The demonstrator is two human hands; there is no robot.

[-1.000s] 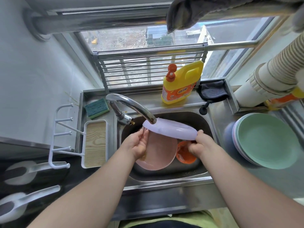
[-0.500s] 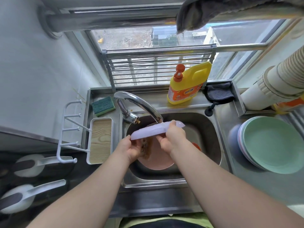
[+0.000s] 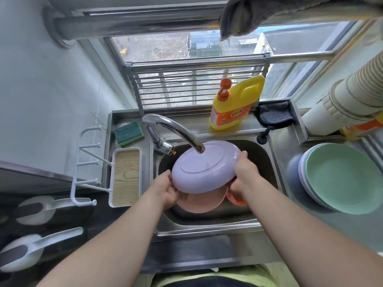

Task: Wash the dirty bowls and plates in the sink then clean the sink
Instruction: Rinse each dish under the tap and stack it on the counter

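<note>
A lilac plate [image 3: 202,167] is held upside down over the steel sink [image 3: 207,226], its underside facing me right under the faucet spout [image 3: 178,131]. My left hand [image 3: 165,188] grips its lower left rim. My right hand [image 3: 243,172] grips the right rim, fingers curled over the edge. Below the lilac plate, a pink plate [image 3: 202,203] lies in the basin, and an orange bowl [image 3: 235,198] sits beside it, mostly hidden by my right wrist.
A stack of plates, green on top [image 3: 344,177], sits on the right counter. Yellow detergent bottle [image 3: 236,102], grey cloth [image 3: 273,116] and green sponge [image 3: 129,133] line the back ledge. A white hook rack with a wooden tray [image 3: 126,177] stands left of the sink.
The lilac plate has been turned from edge-on to bottom up under the spout. My right hand shifted from the plate's middle to its right rim.
</note>
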